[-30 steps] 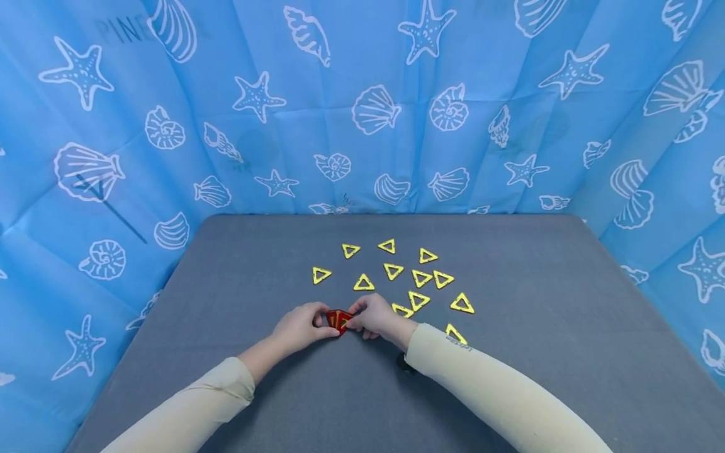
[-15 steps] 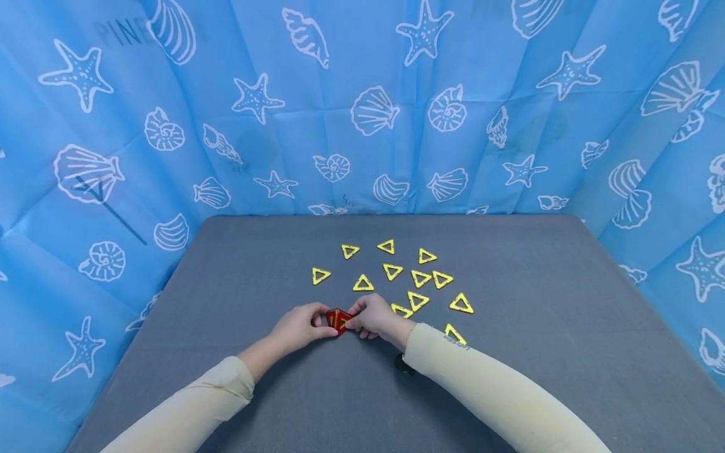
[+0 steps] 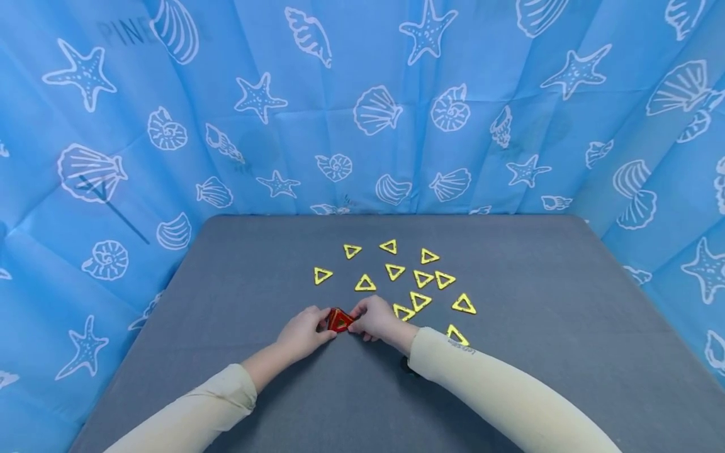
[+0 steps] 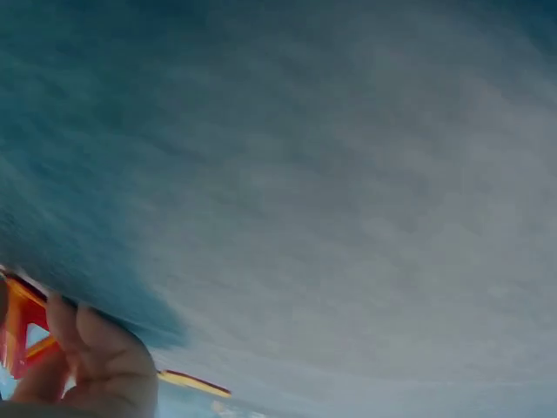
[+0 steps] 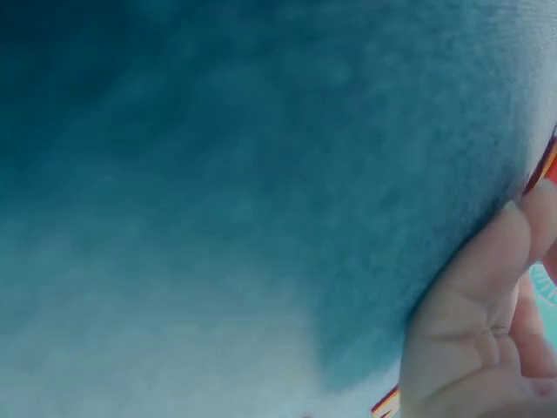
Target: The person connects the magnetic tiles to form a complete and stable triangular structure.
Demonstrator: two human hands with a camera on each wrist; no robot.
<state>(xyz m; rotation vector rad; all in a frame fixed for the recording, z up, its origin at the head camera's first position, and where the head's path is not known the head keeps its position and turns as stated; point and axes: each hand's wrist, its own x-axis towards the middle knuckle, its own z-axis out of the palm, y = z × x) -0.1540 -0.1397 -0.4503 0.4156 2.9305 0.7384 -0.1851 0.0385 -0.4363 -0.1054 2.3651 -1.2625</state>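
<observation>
Red triangular magnetic tiles (image 3: 341, 321), joined in a small raised shape with yellowish inner edges, stand on the grey table between both hands. From the left side, the left hand (image 3: 304, 331) holds them with thumb and fingers. The right hand (image 3: 378, 318) pinches their right edge between thumb and fingertips. In the left wrist view, a red tile (image 4: 16, 335) shows at the lower left beside the left fingers (image 4: 109, 357). Only a sliver of red tile (image 5: 550, 170) appears past the right fingertips (image 5: 487, 252) in the right wrist view. Fingers hide parts of the shape's sides.
Several yellow triangular frames (image 3: 365, 283) lie flat and scattered beyond the hands and to the right. One yellow triangle (image 3: 456, 335) sits right by the right sleeve (image 3: 481, 371). Behind the grey table (image 3: 255, 251) hangs a blue curtain (image 3: 317, 119) with shell prints.
The red shape has turned slightly between the hands, so one triangular face now shows more squarely. The left hand has tilted a little with it; the yellow triangles stay put.
</observation>
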